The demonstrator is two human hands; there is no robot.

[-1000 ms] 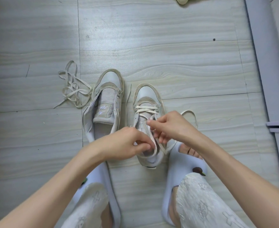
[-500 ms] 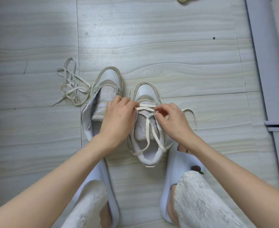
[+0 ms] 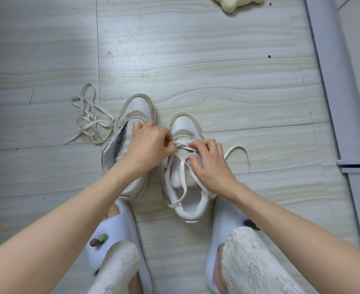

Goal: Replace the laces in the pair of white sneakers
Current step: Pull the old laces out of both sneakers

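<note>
Right sneaker (image 3: 185, 166): stands on the floor (image 3: 217, 71) between your feet, long axis running away from you, toe at the far end, heel collar nearest you.
Lace in work (image 3: 182, 177): threaded across the lower eyelets near the toe; two strands trail back over the tongue and heel collar, and one end loops out on the floor to the right of the shoe.
Your left hand (image 3: 149, 145): reaches across from the left, fingers curled and pinching the lace at the left eyelet row.
Your right hand (image 3: 211, 164): fingers curled on the lace at the right eyelet row, thumb pressed on the tongue.
Left sneaker (image 3: 136, 115): just beside the right one, same heading, no lace seen in it, upper splayed open; your left wrist covers its rear half.
Loose lace (image 3: 90, 117): tangled heap on the floor, left of the left sneaker, one strand touching its side.
Slippers (image 3: 119, 225): pale, on your feet, toes close behind both heels.
Open room: bare floor ahead of the toes and to the far left.
Edges: pale wall base (image 3: 332, 81) runs along the right, well apart from the shoes; cream object (image 3: 236, 3) at the top edge.
</note>
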